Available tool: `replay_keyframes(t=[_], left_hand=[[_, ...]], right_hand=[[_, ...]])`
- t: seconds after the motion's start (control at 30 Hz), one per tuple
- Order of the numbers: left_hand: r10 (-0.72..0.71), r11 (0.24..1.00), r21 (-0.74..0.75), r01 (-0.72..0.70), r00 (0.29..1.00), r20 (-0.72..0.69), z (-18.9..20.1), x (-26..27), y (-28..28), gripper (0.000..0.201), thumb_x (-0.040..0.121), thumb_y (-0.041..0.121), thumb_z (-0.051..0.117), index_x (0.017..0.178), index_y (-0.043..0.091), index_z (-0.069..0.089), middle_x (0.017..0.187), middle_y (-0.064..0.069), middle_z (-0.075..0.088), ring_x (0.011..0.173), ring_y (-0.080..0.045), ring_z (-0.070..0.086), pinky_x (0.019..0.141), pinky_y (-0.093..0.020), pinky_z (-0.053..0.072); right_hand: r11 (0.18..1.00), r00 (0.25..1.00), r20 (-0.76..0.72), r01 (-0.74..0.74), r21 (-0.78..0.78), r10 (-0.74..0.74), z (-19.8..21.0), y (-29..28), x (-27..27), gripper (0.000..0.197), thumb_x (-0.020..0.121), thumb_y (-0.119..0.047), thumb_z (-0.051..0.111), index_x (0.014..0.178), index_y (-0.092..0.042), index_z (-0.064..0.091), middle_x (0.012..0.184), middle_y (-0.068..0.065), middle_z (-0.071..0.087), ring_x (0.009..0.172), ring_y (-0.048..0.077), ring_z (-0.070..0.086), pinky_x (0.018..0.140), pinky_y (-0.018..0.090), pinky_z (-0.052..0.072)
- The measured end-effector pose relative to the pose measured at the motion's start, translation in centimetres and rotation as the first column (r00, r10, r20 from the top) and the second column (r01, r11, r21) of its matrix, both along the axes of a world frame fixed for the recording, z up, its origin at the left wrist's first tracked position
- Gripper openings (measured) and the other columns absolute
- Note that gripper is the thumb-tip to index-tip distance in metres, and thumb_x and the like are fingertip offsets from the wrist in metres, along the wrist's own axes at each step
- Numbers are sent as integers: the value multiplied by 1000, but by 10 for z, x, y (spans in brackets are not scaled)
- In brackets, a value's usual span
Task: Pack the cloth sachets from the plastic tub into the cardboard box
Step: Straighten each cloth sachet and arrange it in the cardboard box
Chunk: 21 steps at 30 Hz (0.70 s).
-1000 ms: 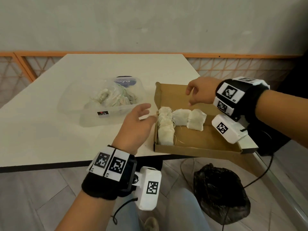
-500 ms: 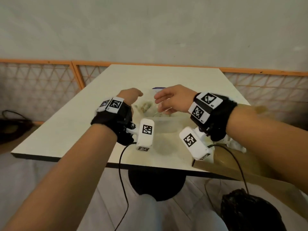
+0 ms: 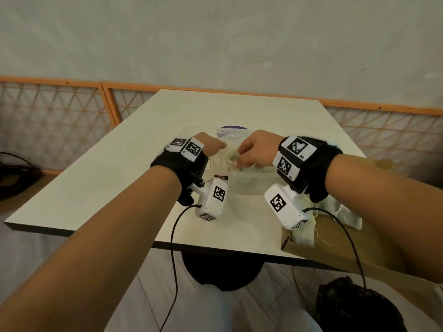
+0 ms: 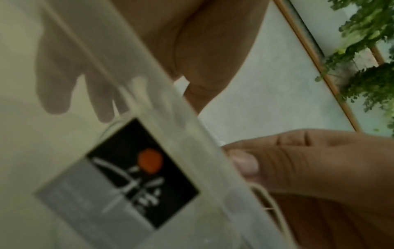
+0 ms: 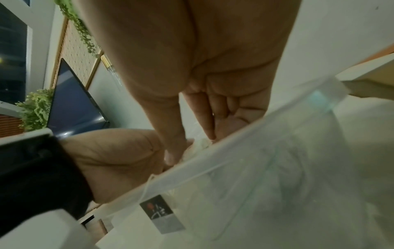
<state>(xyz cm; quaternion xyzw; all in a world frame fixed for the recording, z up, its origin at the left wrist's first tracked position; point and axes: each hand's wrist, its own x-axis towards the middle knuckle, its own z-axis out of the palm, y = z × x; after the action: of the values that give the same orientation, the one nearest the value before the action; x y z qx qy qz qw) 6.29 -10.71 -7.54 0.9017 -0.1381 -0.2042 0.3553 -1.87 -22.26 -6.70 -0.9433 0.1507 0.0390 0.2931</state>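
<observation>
Clear plastic tub (image 3: 249, 180) receives both hands; right hand (image 3: 255, 152) pinches a cloth sachet (image 3: 233, 155), left hand's (image 3: 211, 147) grip cannot be told.

Orange-framed lattice railing (image 3: 55, 109), black bag (image 3: 354, 307) on floor, trailing plants (image 4: 366, 50)

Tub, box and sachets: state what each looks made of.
Tub: clear, slightly frosted plastic; the table shows through its wall.
Box: brown cardboard, matte, with a raw cut edge.
Sachets: off-white cloth, probably a thin woven fabric; soft, crumpled, with loose threads. Too blurred to name the fibre.
</observation>
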Motion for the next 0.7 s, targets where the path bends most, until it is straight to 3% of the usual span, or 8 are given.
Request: replay_keyframes(t=[0.07, 0.13, 0.23, 0.3, 0.37, 0.43, 0.6, 0.7], left_hand=[[11, 996, -84, -17, 997, -71, -4, 3, -3, 40, 97, 34, 51, 121, 3, 55, 126, -14, 59, 112, -29, 58, 95, -43, 49], [39, 975, -208, -71, 987, -153, -9, 6, -7, 35, 97, 28, 50, 121, 2, 55, 126, -16, 59, 103, -26, 61, 89, -41, 53], [65, 906, -385, -173, 958, -278, -12, 9, -8, 42, 97, 18, 49, 135, 0, 46, 138, -19, 49, 115, -31, 56, 88, -38, 50], [26, 866, -451, -217, 919, -393, -16, 14, -9, 43, 96, 22, 50, 135, 3, 46, 139, -19, 49, 122, -34, 53, 87, -41, 50], [-81, 839, -490, -235, 838, -540, -13, 10, -8, 35, 96, 32, 52, 118, 5, 57, 117, -18, 64, 97, -32, 65, 71, -37, 56], [-153, 857, -483, -182, 804, -574, -12, 9, -11, 31, 93, 34, 57, 106, 5, 62, 97, -15, 68, 76, -27, 68, 59, -34, 57], [-36, 907, -391, -157, 896, -443, -18, 17, -13, 41, 91, 30, 60, 122, 4, 56, 110, -14, 64, 89, -28, 64, 71, -39, 56], [12, 876, -403, -264, 848, -530, -29, 27, -12, 46, 86, 33, 62, 121, 5, 57, 113, -16, 65, 102, -35, 65, 91, -52, 51]], right_hand=[[999, 1000, -10, -6, -42, 6, 0, 0, 1, 38, 73, -35, 76, 94, -4, 70, 89, 10, 69, 80, 23, 64, 79, 36, 54], [988, 1000, -2, -11, -157, 11, -2, 1, 2, 41, 71, -42, 76, 88, -6, 66, 78, 6, 60, 71, 20, 54, 66, 32, 44], [969, 999, 31, 0, -247, 8, -2, 0, 4, 61, 72, -43, 74, 123, -14, 56, 112, 4, 59, 102, 21, 55, 82, 26, 40], [974, 999, 49, 8, -228, 3, 1, -4, 5, 65, 74, -38, 75, 130, -17, 51, 129, 3, 55, 116, 22, 53, 92, 28, 41], [984, 999, 52, 9, -179, 0, 5, -10, 8, 59, 74, -30, 76, 128, -18, 55, 129, 6, 56, 112, 23, 56, 93, 32, 47], [990, 999, 52, 9, -139, -2, 8, -13, 9, 55, 75, -23, 76, 127, -18, 57, 125, 9, 59, 101, 24, 62, 87, 34, 53], [998, 1000, 17, -15, -65, 16, 10, -13, 12, 47, 75, -24, 76, 120, -25, 61, 112, 7, 62, 87, 22, 65, 76, 32, 57], [994, 998, 15, -60, -89, 61, 4, -11, 10, 45, 75, -27, 75, 117, -30, 61, 110, 4, 60, 92, 22, 65, 73, 33, 59]])
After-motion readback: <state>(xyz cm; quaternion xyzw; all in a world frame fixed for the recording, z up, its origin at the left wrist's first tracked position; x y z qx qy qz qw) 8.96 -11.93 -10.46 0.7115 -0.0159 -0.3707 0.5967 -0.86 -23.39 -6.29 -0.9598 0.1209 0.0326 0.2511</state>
